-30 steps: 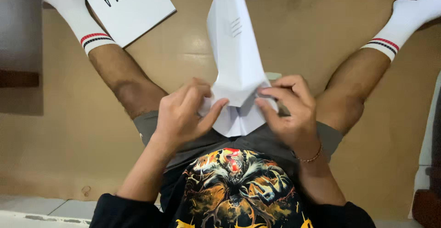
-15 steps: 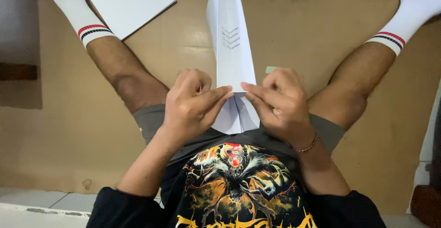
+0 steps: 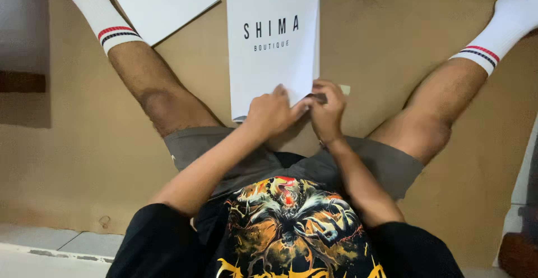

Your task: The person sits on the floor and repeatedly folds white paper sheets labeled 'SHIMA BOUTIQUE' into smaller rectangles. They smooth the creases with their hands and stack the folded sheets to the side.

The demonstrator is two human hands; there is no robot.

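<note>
- Bare brown floor [image 3: 392, 43] right of the white paper bag [image 3: 272, 48], wide open up to the right leg [image 3: 431, 121].
- Left side's tighter: left leg [image 3: 151, 87] and a second white bag [image 3: 162, 3] crowd the floor's far-left corner.

A person sits on a brown floor [image 3: 392, 26] with legs spread, in white socks with red and dark stripes. A flat white paper bag [image 3: 273, 43] with dark lettering lies between the legs. The left hand [image 3: 273, 113] presses on the bag's lower right corner. The right hand [image 3: 328, 110] is just beside it, fingertips touching the same corner, where something small and dark shows. A second white bag [image 3: 162, 3] lies near the left leg.
</note>
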